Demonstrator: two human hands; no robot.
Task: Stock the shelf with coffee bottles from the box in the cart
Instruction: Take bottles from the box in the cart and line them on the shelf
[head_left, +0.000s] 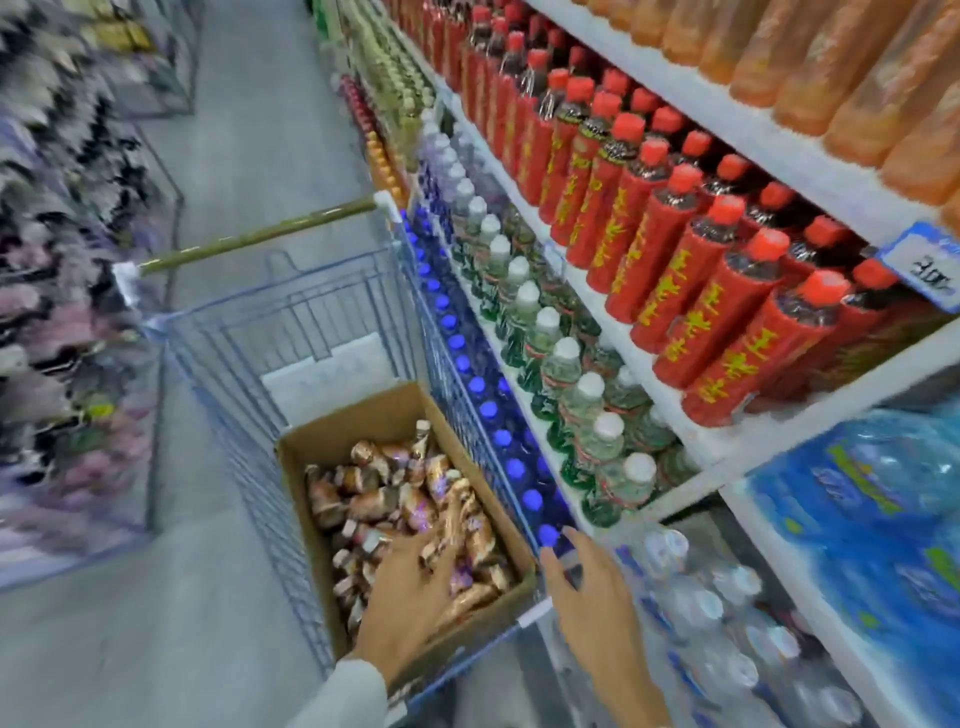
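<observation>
Left hand (410, 592) is down in the box (332, 431), palm over the heap of coffee bottles (395, 499). The fingertips sink among them and the shot is smeared, so I can't tell whether the grip has closed on a bottle or merely rests on the pile. A pale sleeve (343, 696) runs off the bottom edge.

Right hand (597, 603) hangs just beside the box's right corner, over the cart (291, 312) rim. Its fingers are spread and straight, the grip open and holding nothing; the wrist is cut off below.

The cardboard box sits at the near end of the blue wire cart. It's loosely filled with small brown-wrapped bottles lying every which way, and their labels are too blurred to read. Behind it in the basket lies a flat white sheet (332, 374); what it is, I can't make out. The cart's handle (260, 236) is at the far end.

On the right, touching the cart's side, is the shelf (691, 431). A row of blue caps (488, 410) shows through the wire, then white-capped bottles (566, 395) above, red-labelled bottles (691, 280) higher, and orange bottles (831, 78) on top, cropped by the frame. A price tag (924, 265) is unreadable. Blue-wrapped water packs (883, 519) and clear bottles (727, 623) fill the lower right. The racks on the left are pure blur.
</observation>
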